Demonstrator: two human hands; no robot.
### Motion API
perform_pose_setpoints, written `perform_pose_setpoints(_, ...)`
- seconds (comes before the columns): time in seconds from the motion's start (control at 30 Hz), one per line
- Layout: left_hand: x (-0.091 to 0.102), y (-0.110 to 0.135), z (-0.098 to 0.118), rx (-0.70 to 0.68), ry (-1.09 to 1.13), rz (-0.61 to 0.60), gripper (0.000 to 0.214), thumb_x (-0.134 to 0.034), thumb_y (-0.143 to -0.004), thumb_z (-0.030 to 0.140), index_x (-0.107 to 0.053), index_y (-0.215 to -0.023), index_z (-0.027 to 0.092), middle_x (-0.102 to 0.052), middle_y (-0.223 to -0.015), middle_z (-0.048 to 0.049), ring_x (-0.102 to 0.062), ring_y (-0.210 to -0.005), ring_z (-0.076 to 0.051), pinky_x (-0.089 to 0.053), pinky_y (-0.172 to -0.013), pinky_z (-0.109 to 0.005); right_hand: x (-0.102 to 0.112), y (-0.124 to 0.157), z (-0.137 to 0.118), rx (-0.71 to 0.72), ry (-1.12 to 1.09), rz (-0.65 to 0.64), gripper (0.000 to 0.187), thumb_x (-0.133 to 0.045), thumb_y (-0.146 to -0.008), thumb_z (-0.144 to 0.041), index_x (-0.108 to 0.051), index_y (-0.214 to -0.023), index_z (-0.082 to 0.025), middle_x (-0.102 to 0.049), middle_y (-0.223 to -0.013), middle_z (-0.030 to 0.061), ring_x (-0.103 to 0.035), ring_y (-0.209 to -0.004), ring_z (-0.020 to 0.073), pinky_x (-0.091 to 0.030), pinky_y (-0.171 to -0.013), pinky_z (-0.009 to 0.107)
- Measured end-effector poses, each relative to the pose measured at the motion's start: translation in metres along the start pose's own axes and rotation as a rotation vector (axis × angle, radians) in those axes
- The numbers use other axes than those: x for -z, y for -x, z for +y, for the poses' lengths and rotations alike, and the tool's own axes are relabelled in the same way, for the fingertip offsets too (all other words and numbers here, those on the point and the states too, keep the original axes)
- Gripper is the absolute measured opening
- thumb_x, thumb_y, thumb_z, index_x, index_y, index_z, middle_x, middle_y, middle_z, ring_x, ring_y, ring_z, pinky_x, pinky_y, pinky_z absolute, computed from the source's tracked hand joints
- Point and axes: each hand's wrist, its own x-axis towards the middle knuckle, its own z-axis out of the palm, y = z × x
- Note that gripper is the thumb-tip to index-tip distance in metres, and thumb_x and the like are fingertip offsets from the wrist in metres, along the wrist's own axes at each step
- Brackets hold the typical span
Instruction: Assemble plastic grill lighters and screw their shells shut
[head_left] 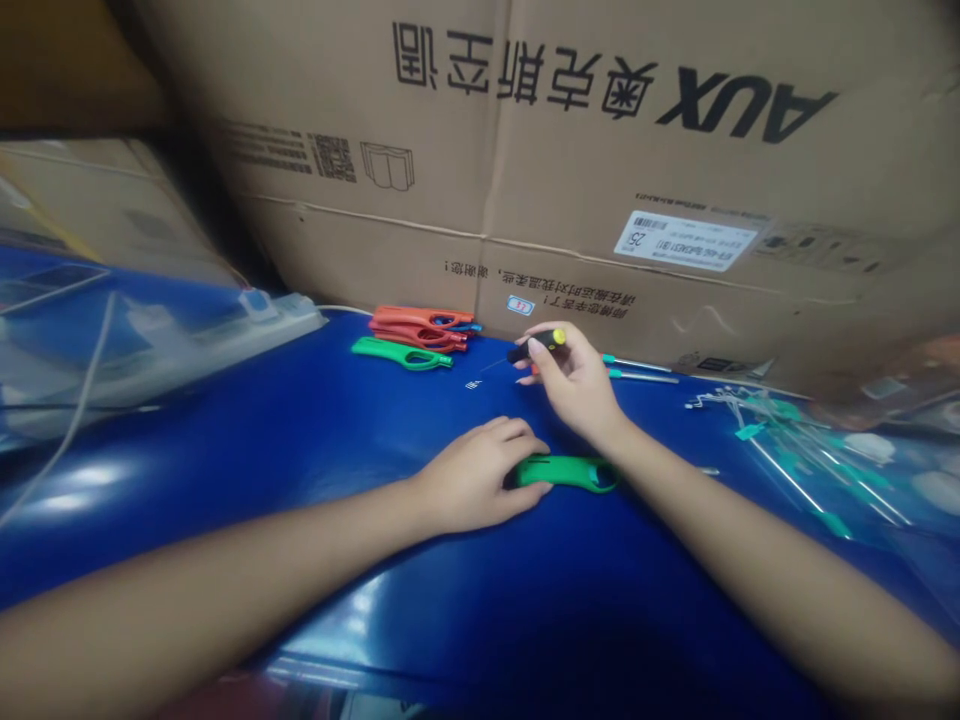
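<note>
My left hand (pixel 487 478) rests on the blue table with its fingers closed around one end of a green lighter casing (pixel 562 471), which lies flat. My right hand (pixel 577 385) grips a screwdriver (pixel 538 346) with a black and yellow handle. Its thin shaft points left and down towards a few tiny metal pieces (pixel 472 384), likely screws, on the table. The tip stays apart from the green casing. Something small and red (pixel 534 369) shows beside the right fingers, partly hidden.
Red lighter casings (pixel 420 328) and another green casing (pixel 401 353) lie against a large cardboard box (pixel 480 200). Metal rods with green parts (pixel 802 450) and wires lie at right, near clear plastic. A white power strip (pixel 270 318) and cable stand left.
</note>
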Motion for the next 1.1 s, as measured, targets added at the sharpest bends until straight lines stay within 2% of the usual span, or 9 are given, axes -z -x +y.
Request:
perform_pose_setpoints(0.1, 0.009, -0.005, -0.007, 0.066, -0.091, 0.129, 0.02, -0.062, -0.093, 0.038, -0.066, -0.097, 0.018, -0.067, -0.099, -0.0066, -0.059, -0.095, -0.024, -0.049, -0.089, -0.039, 0.0, 0.004, 0.004, 0.03, -0.018, 0.044, 0.036, -0.063, -0.091, -0.055, -0.055, -0.108, -0.024, -0.066, -0.107, 0.0041, -0.07, -0.083, 0.0145, -0.064, -0.067, 0.028)
perform_pose_setpoints(0.2, 0.02, -0.011, -0.027, 0.243, -0.15, 0.392, 0.011, -0.063, -0.09, 0.03, -0.062, -0.091, 0.019, -0.067, -0.094, -0.0043, -0.058, -0.093, -0.025, -0.046, -0.088, -0.04, 0.001, 0.009, 0.01, 0.048, -0.061, 0.088, 0.033, -0.063, -0.092, -0.051, -0.055, -0.109, -0.024, -0.067, -0.106, 0.0038, -0.07, -0.081, 0.0134, -0.064, -0.067, 0.027)
perform_pose_setpoints(0.33, 0.029, -0.017, -0.062, 0.355, -0.145, 0.51, 0.014, -0.066, -0.082, 0.022, -0.06, -0.094, 0.018, -0.068, -0.1, -0.0068, -0.058, -0.095, -0.026, -0.046, -0.089, -0.041, 0.003, 0.01, 0.021, 0.037, -0.103, 0.108, 0.034, -0.065, -0.091, -0.052, -0.056, -0.106, -0.023, -0.067, -0.101, 0.0025, -0.071, -0.075, 0.0124, -0.064, -0.062, 0.026)
perform_pose_setpoints(0.4, 0.028, -0.018, -0.074, 0.37, -0.12, 0.515, 0.014, -0.066, -0.08, 0.019, -0.06, -0.092, 0.018, -0.069, -0.098, -0.0057, -0.06, -0.093, -0.024, -0.047, -0.089, -0.038, 0.004, 0.01, 0.024, 0.038, -0.115, 0.116, 0.035, -0.066, -0.09, -0.053, -0.056, -0.105, -0.023, -0.067, -0.099, 0.0021, -0.07, -0.072, 0.012, -0.064, -0.059, 0.025)
perform_pose_setpoints(0.5, 0.026, -0.019, -0.079, 0.365, -0.086, 0.497, 0.009, -0.059, -0.082, 0.016, -0.059, -0.09, 0.019, -0.069, -0.095, -0.0037, -0.062, -0.091, -0.022, -0.049, -0.087, -0.035, 0.005, 0.009, 0.025, 0.034, -0.119, 0.126, 0.035, -0.066, -0.089, -0.053, -0.057, -0.104, -0.023, -0.067, -0.098, 0.0015, -0.07, -0.071, 0.0114, -0.064, -0.058, 0.024)
perform_pose_setpoints(0.67, 0.023, -0.019, -0.079, 0.373, -0.048, 0.473, 0.014, -0.051, -0.083, 0.01, -0.058, -0.09, 0.02, -0.069, -0.094, -0.0036, -0.064, -0.091, -0.021, -0.049, -0.087, -0.035, 0.005, 0.009, 0.024, 0.01, -0.134, 0.134, 0.034, -0.066, -0.089, -0.053, -0.058, -0.101, -0.023, -0.068, -0.096, 0.0016, -0.069, -0.07, 0.0111, -0.063, -0.057, 0.023)
perform_pose_setpoints(1.1, 0.022, -0.02, -0.079, 0.409, 0.004, 0.448, 0.014, -0.052, -0.082, 0.009, -0.058, -0.088, 0.02, -0.07, -0.09, -0.0028, -0.065, -0.087, -0.02, -0.05, -0.084, -0.034, 0.004, 0.008, 0.025, -0.027, -0.167, 0.132, 0.038, -0.068, -0.085, -0.056, -0.058, -0.101, -0.023, -0.068, -0.097, 0.0011, -0.07, -0.071, 0.0112, -0.063, -0.058, 0.024)
